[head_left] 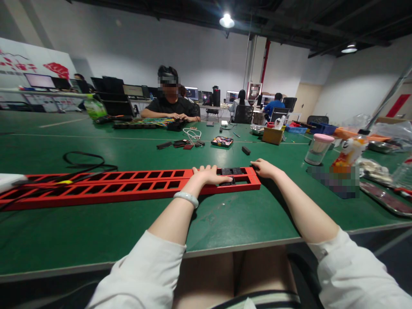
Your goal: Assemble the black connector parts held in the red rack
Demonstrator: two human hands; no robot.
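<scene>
A long red slotted frame (pixel 154 193) lies across the green table, with two rows of rectangular openings. Black socket-like modules (pixel 236 171) fill some openings near its right end. My left hand (pixel 207 176) lies over the frame with fingers spread toward the far rail. Its thumb rests on a black module (pixel 229 181) in the near row. At the frame's right end, my right hand (pixel 264 168) holds the corner with bent fingers, partly hidden from view.
A black cable (pixel 86 161) loops over the frame's left part. Beyond lie a small black block (pixel 246 150), a patterned tray (pixel 222 141) and a white cable (pixel 192 135). A pink-lidded cup (pixel 317 149) stands right. Across the table, a person (pixel 170 101) handles coloured wires (pixel 151 122).
</scene>
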